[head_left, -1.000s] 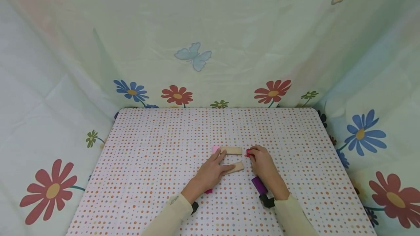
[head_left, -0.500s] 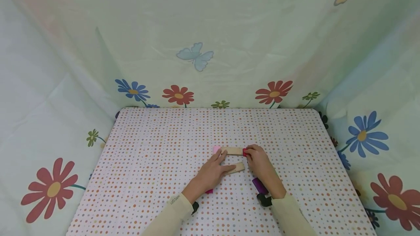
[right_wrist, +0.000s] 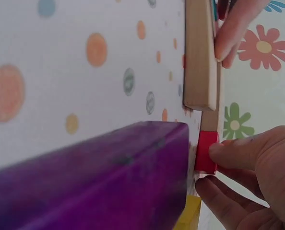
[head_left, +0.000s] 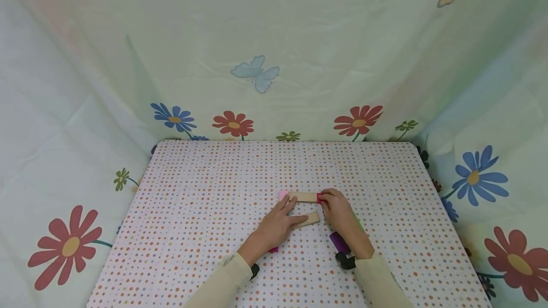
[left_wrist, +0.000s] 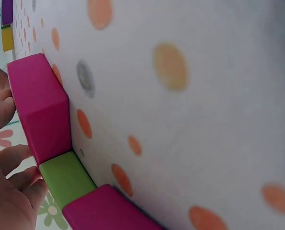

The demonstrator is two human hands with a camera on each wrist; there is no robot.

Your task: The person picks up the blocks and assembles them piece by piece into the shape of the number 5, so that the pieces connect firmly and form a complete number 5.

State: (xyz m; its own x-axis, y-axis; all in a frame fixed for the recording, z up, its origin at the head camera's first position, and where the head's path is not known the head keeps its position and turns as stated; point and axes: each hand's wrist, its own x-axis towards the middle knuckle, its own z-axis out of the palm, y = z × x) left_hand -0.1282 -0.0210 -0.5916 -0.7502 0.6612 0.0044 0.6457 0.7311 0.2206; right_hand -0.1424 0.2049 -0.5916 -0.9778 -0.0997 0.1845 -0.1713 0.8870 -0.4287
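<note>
My right hand pinches a small red block between thumb and fingers, right at the right end of a long wooden block. In the right wrist view the thumb lies on the red block. My left hand is spread. Its fingertips touch the left end of that wooden block, beside a light pink block, and its thumb rests on a second, nearer wooden block. In the left wrist view a magenta block and a green block stand beside the left hand, which partly hides them in the head view.
A purple block lies under the right wrist, with a yellow block beyond it in the right wrist view. A green edge shows beside the right forearm. The dotted table ends at a flowered curtain.
My right hand has moved left with the red block, closing the gap to the far wooden block's end. A green edge has come into sight beside the right forearm. The left hand has stayed in place.
</note>
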